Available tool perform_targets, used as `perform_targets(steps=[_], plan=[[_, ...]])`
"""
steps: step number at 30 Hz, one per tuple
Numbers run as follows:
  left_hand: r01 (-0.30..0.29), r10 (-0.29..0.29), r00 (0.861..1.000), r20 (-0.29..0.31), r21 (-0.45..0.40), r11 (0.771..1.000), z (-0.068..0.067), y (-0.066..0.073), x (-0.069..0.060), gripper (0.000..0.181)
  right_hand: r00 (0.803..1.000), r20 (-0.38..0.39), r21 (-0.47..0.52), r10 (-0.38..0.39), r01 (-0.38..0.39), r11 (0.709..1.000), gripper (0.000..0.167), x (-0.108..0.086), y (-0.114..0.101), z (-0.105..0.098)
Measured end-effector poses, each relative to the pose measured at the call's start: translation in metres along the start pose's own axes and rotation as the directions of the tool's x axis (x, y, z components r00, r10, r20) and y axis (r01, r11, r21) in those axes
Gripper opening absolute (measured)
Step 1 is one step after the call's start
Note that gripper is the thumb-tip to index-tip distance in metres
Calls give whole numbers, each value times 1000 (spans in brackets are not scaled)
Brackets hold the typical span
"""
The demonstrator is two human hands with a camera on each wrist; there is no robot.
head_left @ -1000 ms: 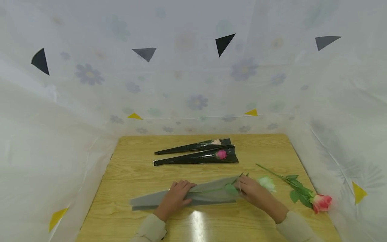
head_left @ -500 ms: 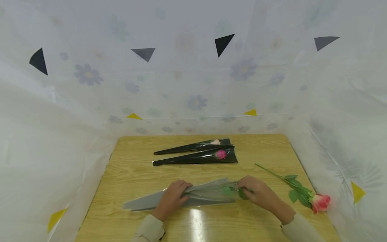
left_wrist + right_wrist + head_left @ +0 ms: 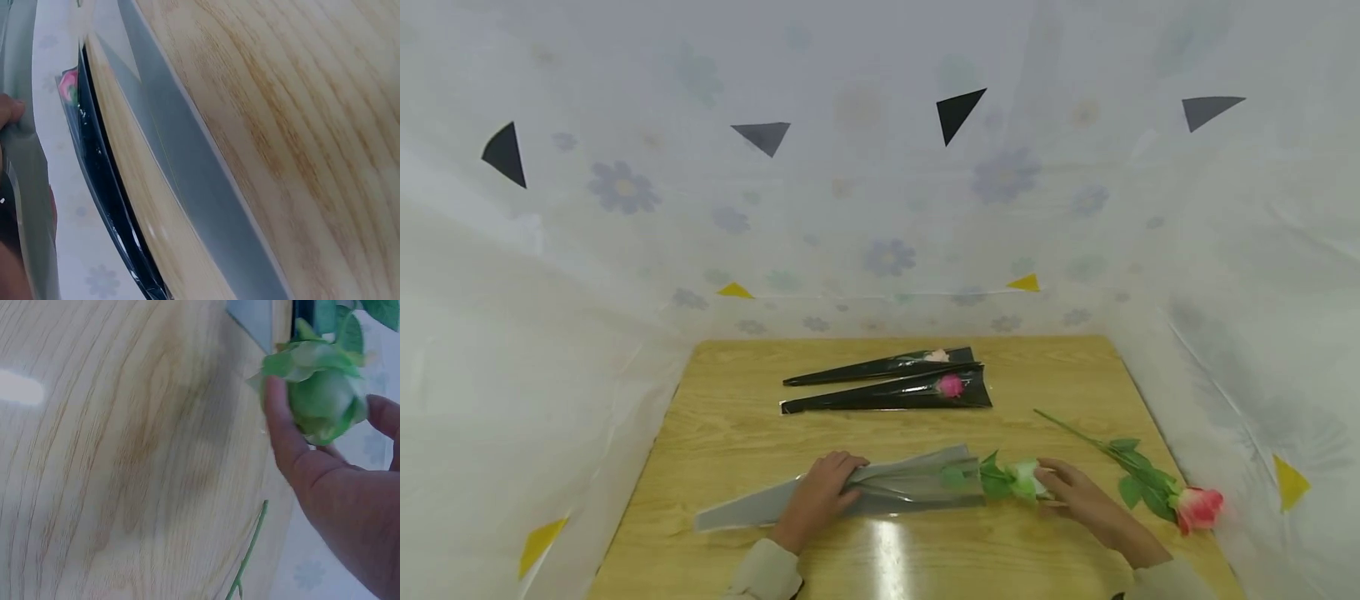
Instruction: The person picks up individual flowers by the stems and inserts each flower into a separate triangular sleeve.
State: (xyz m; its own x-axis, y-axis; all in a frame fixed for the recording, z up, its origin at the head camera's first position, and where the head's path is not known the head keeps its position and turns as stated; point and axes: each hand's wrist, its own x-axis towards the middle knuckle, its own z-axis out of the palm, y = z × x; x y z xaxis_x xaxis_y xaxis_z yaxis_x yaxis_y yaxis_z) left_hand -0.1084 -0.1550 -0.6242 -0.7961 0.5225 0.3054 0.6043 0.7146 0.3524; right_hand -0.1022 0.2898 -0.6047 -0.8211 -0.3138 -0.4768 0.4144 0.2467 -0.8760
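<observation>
My left hand [image 3: 820,498] grips a grey flower sleeve [image 3: 917,479] with a clear front, lying slantwise on the table. In the left wrist view the grey sleeve [image 3: 187,162] runs past a fingertip at the left edge. The stem of a pale green-white rose [image 3: 1026,481] lies inside the sleeve; its bloom and some leaves stick out of the wide right end. My right hand [image 3: 1086,504] holds that bloom, thumb and fingers around its sides, as the right wrist view shows on the rose [image 3: 325,394].
Two black sleeves lie at the back, one with a pale pink rose [image 3: 937,356], the other with a bright pink rose [image 3: 951,386]. A loose pink-red rose [image 3: 1197,507] lies on the right of the wooden table [image 3: 745,425]. Pale curtains [image 3: 880,200] surround the table.
My right hand has shifted right from the sleeve's mouth and leaves to the rose's bloom. The sleeve and my left hand have slid slightly left.
</observation>
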Motion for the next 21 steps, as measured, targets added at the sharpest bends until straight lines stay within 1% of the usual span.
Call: perform_targets(steps=[2, 6, 9, 12, 14, 17, 21], plan=[[-10, 10, 1000, 9, 18, 1000, -1, 0, 0, 43, 1000, -23, 33, -12, 13, 999, 65, 1, -2, 1], [-26, 25, 999, 25, 46, 999, -2, 1, 1, 45, 993, -107, -25, -42, 40, 999, 62, 2, -12, 4], [-23, 21, 998, 53, 38, 999, -4, 3, 2, 50, 990, -119, -87, -77, 67, 994, 58, -2, -23, 9], [-8, 6, 996, 83, 20, 1000, -5, 5, 4, 57, 987, -117, -96, -111, 100, 990, 54, -4, -34, 18], [0, -1, 995, 97, 15, 1000, -5, 6, 5, 61, 984, -130, -103, -124, 111, 988, 51, -6, -40, 22], [8, -10, 995, 104, 15, 1000, -4, 6, 6, 64, 980, -142, -114, -137, 121, 986, 48, -9, -48, 28], [5, -6, 994, 111, 14, 1000, -3, 9, 8, 66, 973, -133, -137, -187, 168, 976, 45, -13, -59, 37]])
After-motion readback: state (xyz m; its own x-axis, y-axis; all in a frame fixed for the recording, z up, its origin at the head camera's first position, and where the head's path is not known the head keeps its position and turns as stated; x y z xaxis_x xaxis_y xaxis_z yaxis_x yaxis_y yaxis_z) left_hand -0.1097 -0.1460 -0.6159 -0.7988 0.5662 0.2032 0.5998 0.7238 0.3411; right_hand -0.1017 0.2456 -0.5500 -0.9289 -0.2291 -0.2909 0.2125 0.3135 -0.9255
